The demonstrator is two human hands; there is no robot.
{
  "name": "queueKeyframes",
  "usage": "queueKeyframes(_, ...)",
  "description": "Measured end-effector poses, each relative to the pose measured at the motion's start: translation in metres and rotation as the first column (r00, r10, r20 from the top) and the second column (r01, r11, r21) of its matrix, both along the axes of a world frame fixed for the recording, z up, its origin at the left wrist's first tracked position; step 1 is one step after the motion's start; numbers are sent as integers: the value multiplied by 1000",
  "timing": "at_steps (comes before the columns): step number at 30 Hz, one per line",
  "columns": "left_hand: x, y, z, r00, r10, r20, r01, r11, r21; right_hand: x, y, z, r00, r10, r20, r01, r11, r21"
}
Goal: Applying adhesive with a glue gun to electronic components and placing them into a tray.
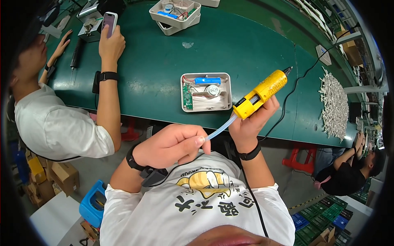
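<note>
A green counter (pixel 246 45) carries an open white device case (pixel 206 92) with a blue battery inside. Far right of the case lies a heap of small white parts (pixel 334 102); beyond it, stacked open cases (pixel 175 15); far left, a black screwdriver (pixel 76 54).

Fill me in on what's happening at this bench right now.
The person's right hand holds a yellow glue gun up over the edge of the green table, nozzle pointing away. The left hand pinches a clear glue stick that runs into the back of the gun. An open white case showing a blue battery and a circuit board lies on the table just beyond. A co-worker to the left holds up a phone.
</note>
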State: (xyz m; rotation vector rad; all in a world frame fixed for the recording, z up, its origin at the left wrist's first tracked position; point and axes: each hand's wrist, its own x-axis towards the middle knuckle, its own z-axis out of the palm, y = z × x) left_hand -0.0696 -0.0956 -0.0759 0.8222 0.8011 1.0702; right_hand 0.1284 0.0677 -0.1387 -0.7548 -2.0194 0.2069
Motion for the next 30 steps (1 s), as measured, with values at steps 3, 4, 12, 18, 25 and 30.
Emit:
queueKeyframes(3,-3,5,4,1000,-1,3,1,1000,-15,2,1,-5,1000,16,-23,-17,1000,-21)
queueKeyframes(4,-4,7,5,999,20,-32,-21,1000,-22,2,-1,-5,999,18,-37,-19,999,-36)
queueKeyframes(12,-3,10,14,956,74,-282,-65,997,41,-8,5,7,999,-46,9,45,998,46)
queueKeyframes(18,-17,33,-26,235,701,-673,-172,711,681,12,70,25,940,-158,-303,-60,796,-602)
queueKeyframes(25,-25,41,-50,181,595,-783,-166,803,572,37,51,55,891,31,-453,-417,452,-789)
queueKeyframes(30,-27,38,-59,174,621,-764,-138,783,606,35,12,56,923,125,-364,-385,288,-877)
